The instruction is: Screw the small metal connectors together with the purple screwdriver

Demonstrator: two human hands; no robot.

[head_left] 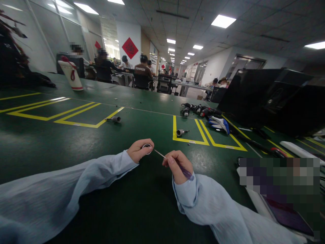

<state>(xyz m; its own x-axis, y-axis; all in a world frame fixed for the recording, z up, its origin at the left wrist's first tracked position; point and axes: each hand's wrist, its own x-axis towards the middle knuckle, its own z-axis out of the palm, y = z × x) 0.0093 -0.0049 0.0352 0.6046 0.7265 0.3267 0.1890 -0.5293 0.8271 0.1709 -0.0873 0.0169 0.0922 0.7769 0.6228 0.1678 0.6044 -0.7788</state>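
My left hand [139,149] is curled round a small round metal part [146,148] just above the green table [76,142]. My right hand [176,166] pinches a thin screwdriver [175,163] with a purple handle. Its slim metal shaft points left, and the tip meets the round part. Both forearms wear light blue sleeves and rest on the table.
Two small metal cylinders [113,119] [180,132] lie among yellow marked boxes. Further right are dark cylindrical parts [193,109], a blue and white glove [218,123], black cases [269,98] and white trays [299,150]. A white cup [71,75] stands far left. People sit at tables behind.
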